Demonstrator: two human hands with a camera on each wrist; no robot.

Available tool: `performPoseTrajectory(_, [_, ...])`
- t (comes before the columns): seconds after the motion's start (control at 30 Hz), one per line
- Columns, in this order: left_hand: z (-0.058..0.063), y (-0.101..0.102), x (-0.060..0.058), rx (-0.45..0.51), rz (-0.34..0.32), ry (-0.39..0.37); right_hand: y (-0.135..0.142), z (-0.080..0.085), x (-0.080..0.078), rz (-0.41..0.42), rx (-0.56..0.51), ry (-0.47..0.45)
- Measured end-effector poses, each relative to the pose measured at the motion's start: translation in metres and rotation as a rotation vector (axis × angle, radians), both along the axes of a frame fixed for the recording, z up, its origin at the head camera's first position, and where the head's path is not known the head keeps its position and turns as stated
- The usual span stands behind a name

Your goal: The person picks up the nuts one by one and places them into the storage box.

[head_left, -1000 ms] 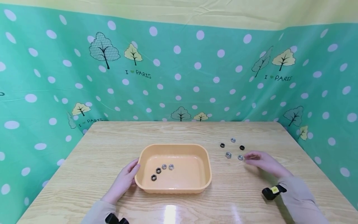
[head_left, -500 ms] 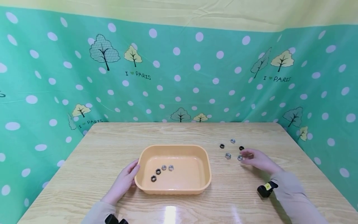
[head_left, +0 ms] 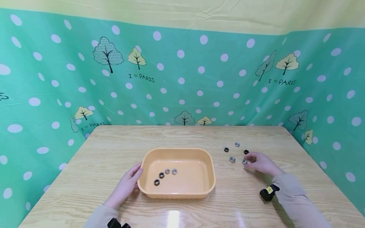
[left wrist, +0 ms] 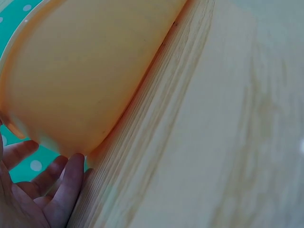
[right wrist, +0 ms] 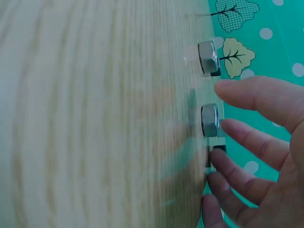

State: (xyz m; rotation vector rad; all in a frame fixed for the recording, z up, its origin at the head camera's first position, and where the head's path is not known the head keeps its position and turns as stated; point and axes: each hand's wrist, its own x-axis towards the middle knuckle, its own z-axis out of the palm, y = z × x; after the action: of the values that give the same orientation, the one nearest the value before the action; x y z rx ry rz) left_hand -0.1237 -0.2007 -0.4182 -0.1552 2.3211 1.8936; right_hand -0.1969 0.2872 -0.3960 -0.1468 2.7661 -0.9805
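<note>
I see left hand (head_left: 124, 183) gripping peach tub (head_left: 176, 195), left end. Right of tub: right hand (head_left: 263, 164), thumb and fingers apart, beside a silver hex nut (head_left: 244, 161).

Tub (head_left: 188, 183), plain pale orange, nuts (head_left: 232, 160), some silver, some black, table (head_left: 222, 196), pale wood grain, curtain (head_left: 171, 63), green with whitish dots, pale yellow upper band, printed trees (head_left: 107, 52), some checked, some yellow, sleeves (head_left: 296, 199), plain greyish beige
</note>
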Motion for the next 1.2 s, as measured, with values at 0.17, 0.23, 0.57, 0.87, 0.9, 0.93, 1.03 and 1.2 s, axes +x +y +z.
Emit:
performPoseTrajectory(0.17, [-0.0001,0.0000,-0.0003,-0.003,-0.004,0.009,-0.0024,-0.0019,0.0000,-0.002,0.032,0.033])
performPoseTrajectory(0.23, [-0.0001,0.0000,-0.0004,-0.002,-0.001,0.008,-0.0032,-0.0025,-0.0002,0.008,0.053,0.056])
performPoseTrajectory(0.57, [-0.0007,0.0008,0.0000,-0.005,0.014,0.009,-0.0049,-0.0032,-0.0020,-0.010,0.120,0.076])
performPoseTrajectory(0.87, [-0.0006,0.0015,0.0009,0.003,0.025,0.003,-0.0054,-0.0027,-0.0008,-0.029,0.103,0.086])
performPoseTrajectory(0.9, [-0.0007,0.0015,0.0011,0.004,0.023,0.004,-0.0054,-0.0027,-0.0009,-0.031,0.102,0.085])
performPoseTrajectory(0.93, [-0.0006,0.0015,0.0012,0.006,0.025,0.005,-0.0053,-0.0027,-0.0008,-0.032,0.101,0.083])
performPoseTrajectory(1.03, [-0.0003,0.0020,0.0014,0.008,0.026,0.007,-0.0045,-0.0037,-0.0012,-0.038,0.100,0.077])
performPoseTrajectory(1.2, [0.0000,0.0023,0.0016,0.010,0.029,0.005,-0.0018,-0.0065,-0.0027,-0.023,0.097,0.085])
